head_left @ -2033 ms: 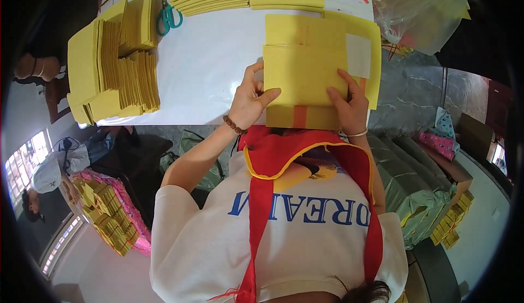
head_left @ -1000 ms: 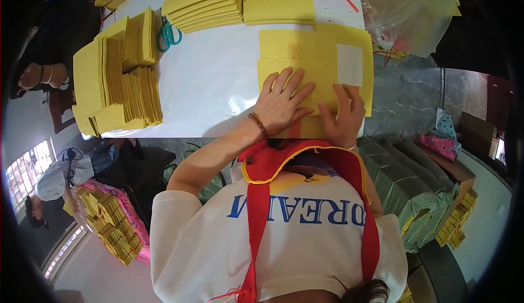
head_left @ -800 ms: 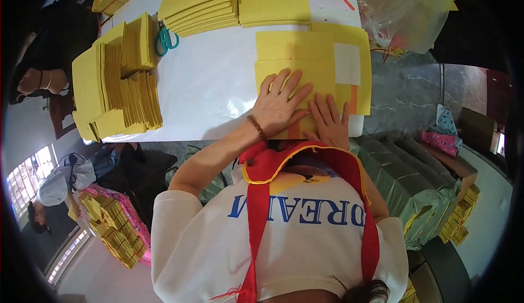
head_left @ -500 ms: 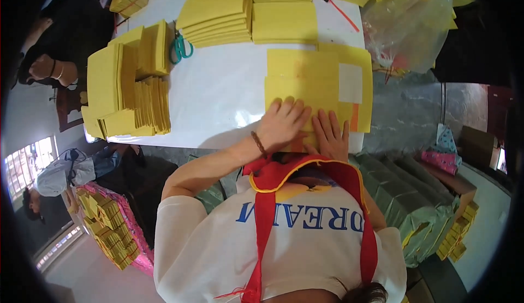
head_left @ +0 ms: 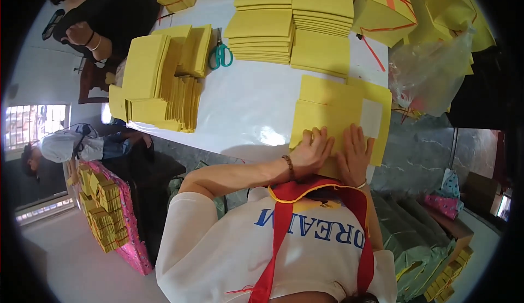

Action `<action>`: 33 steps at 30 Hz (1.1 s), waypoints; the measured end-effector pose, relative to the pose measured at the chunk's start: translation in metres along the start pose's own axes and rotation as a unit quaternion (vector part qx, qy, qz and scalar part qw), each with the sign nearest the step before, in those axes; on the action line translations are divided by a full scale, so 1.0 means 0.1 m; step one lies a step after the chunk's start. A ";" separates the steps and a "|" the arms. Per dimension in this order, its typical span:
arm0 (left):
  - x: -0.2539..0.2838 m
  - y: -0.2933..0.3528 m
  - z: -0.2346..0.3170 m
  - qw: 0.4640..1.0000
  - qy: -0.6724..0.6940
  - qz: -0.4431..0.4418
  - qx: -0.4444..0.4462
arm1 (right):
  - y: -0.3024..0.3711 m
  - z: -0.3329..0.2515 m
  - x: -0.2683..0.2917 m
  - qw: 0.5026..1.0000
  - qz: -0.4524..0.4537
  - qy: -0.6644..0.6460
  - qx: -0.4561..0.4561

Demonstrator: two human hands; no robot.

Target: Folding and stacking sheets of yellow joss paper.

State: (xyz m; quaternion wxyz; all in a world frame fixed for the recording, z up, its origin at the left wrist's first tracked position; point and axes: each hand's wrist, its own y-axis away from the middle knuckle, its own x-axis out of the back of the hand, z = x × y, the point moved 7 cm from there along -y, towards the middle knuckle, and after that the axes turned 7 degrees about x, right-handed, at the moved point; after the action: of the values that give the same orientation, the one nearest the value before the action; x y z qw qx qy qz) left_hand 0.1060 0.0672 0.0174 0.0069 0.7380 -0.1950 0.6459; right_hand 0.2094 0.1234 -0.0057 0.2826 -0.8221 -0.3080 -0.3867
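A folded sheet of yellow paper point(head_left: 330, 112) lies at the table's near right, on top of another yellow piece point(head_left: 385, 98) with a white patch point(head_left: 371, 118). Both my hands rest on its near part. My left hand point(head_left: 312, 151) presses down on it with bent, slightly spread fingers; its thumb is hidden. Beside it my right hand point(head_left: 356, 153) lies flat, fingers stretched forward over the paper. Neither hand visibly grips anything. The paper's near edge is partly covered by my hands and red apron point(head_left: 281, 226).
Stacks of folded yellow paper stand at the table's far middle point(head_left: 259, 25) and left point(head_left: 144, 68). Teal-handled scissors point(head_left: 221, 56) lie between them. A tied yellow bundle point(head_left: 385, 8) and a clear plastic bag point(head_left: 431, 76) are at the far right. Other people are at the left.
The view has shifted, so the table and stacks appear farther right and lower. My left fingers are more bent than before; my right hand stays flat on the paper.
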 end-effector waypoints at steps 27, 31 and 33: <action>0.31 -0.83 -1.59 0.944 0.282 0.122 0.117 | 0.23 -0.13 -0.03 0.999 -0.003 0.050 -0.011; -0.09 -1.20 -1.71 0.975 0.113 0.189 0.030 | 0.21 -0.11 0.01 1.000 0.023 -0.008 0.006; -0.35 -1.27 -1.70 0.986 0.044 0.163 -0.003 | 0.19 -0.11 0.02 0.999 0.029 -0.018 0.010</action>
State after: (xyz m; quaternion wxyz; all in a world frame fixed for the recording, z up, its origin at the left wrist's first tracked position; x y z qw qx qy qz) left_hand -0.0217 0.2387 0.0424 -0.0878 0.6672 -0.3145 0.6695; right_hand 0.2192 0.1041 -0.0023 0.2963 -0.8346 -0.2929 -0.3605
